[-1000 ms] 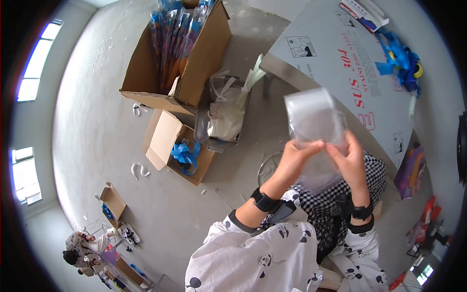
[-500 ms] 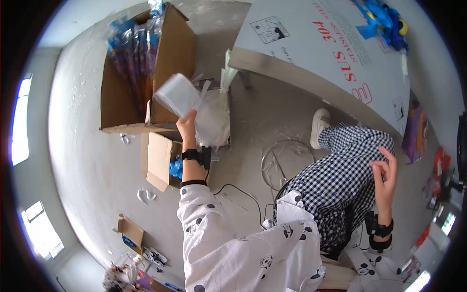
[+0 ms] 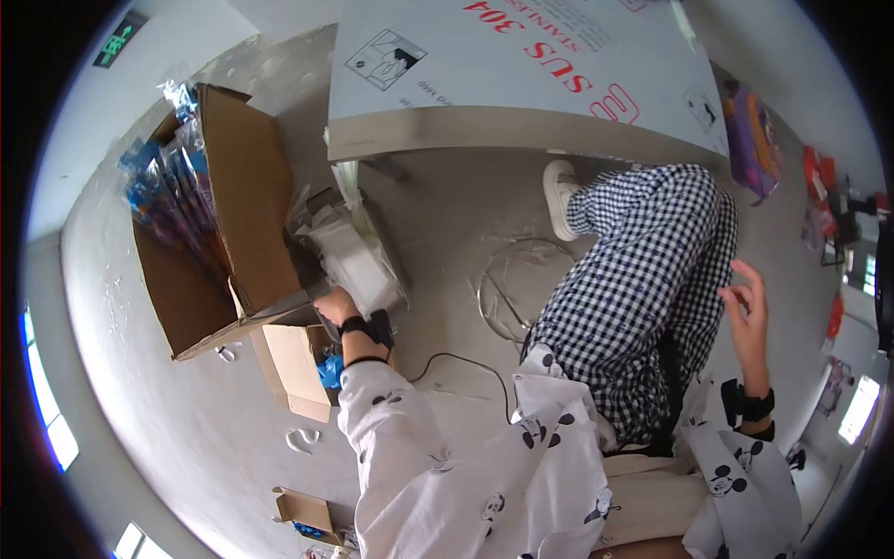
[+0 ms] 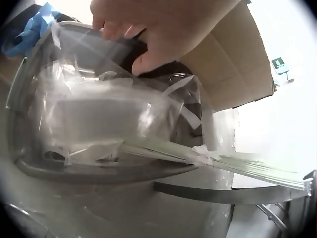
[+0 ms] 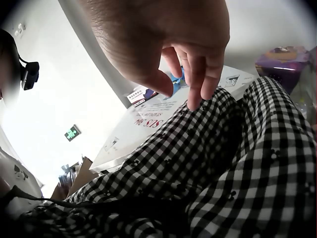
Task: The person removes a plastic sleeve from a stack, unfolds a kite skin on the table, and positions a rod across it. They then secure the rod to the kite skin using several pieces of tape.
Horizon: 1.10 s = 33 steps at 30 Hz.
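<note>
Poised at nine o'clock in the head view with left hand (image 4: 161, 25) unclasped, thumb and fingers apart, near clear plastic bags (image 4: 106, 116) inside a grey plastic bin (image 4: 99, 175), likely light, limp, slippery, best pinched edgewise, and at three o'clock with empty right hand (image 5: 168, 34) loosely parted.

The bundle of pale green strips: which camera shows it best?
The left wrist view: there the bundle is close and large, sticking out over the rim of the tub. The head view shows it smaller; the right wrist view doesn't show it.
</note>
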{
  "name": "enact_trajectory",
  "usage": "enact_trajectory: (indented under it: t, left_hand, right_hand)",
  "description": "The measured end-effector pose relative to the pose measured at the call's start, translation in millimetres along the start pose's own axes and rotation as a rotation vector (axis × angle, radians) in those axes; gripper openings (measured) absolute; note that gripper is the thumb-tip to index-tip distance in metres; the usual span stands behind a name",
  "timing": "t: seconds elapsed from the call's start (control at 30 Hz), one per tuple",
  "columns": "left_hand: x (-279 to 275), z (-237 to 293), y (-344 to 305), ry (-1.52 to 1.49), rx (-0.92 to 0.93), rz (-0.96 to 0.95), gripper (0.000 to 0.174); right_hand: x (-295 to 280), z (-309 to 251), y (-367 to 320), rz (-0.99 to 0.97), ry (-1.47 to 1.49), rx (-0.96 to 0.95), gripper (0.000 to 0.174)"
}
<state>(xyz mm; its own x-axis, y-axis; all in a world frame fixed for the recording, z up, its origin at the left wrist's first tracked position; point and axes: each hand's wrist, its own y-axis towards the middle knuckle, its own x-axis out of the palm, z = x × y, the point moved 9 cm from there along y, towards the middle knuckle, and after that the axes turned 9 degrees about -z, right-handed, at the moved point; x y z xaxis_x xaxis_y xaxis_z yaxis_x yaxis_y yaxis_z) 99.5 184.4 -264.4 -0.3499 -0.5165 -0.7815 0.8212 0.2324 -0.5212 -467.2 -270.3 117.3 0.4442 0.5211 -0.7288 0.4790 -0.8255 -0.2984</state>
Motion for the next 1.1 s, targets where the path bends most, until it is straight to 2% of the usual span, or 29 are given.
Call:
enact_trajectory:
  t: [0.03,0.13,0.3,0.37,0.47,0.53,0.63,0.67,0.7,0.73,0.77,0.83,0.9,1.1]
  left_hand:
    - [-8,13,-29,-0.041,0.092,0.159,0.053]
    - [11,52,-116,0.006,0.645,0.182,0.05]
    - [77,57,-240,-0.161,0.871,-0.207,0.055]
    - [80,83,-295,-0.232,0.921,-0.342,0.054]
    - [44,163,-369,-0.379,0.946,-0.437,0.05]
    - [-7,236,-421,-0.562,1.132,-0.413,0.045]
    - [-121,331,-514,-0.866,1.371,-0.433,0.029]
    - [-156,354,-546,-0.988,1.473,-0.517,0.023]
    - [-169,364,-560,-1.214,1.469,-0.903,0.031]
    - [-183,373,-574,-1.486,1.333,-1.366,0.04]
    - [-196,380,-589,-1.66,1.104,-1.746,0.049]
    - [-233,400,-654,-1.451,1.437,-1.766,0.054]
    - [-245,400,-677,-1.396,1.596,-1.774,0.053]
    - [-246,398,-705,-1.325,1.762,-1.765,0.051]
  right_hand:
    - [2,8,-3,0.007,0.042,-0.005,0.041]
    - [9,22,-11,0.001,-0.01,-0.013,0.041]
    - [15,54,-35,0.048,0.11,0.01,0.04]
    - [9,61,-43,0.111,0.155,-0.018,0.041]
    - [-5,64,-50,0.206,0.206,-0.052,0.04]
    - [-13,62,-50,0.251,0.233,-0.047,0.037]
    - [-26,48,-43,0.283,0.252,-0.105,0.034]
    - [-29,45,-41,0.298,0.234,-0.121,0.034]
    - [-33,43,-39,0.31,0.217,-0.137,0.035]
    - [-36,42,-39,0.319,0.201,-0.15,0.035]
    - [-40,43,-38,0.328,0.216,-0.137,0.035]
    - [-42,51,-35,0.328,0.213,-0.137,0.035]
    - [-36,61,-27,0.33,0.232,-0.142,0.034]
    - [-36,52,-22,0.302,0.248,-0.179,0.033]
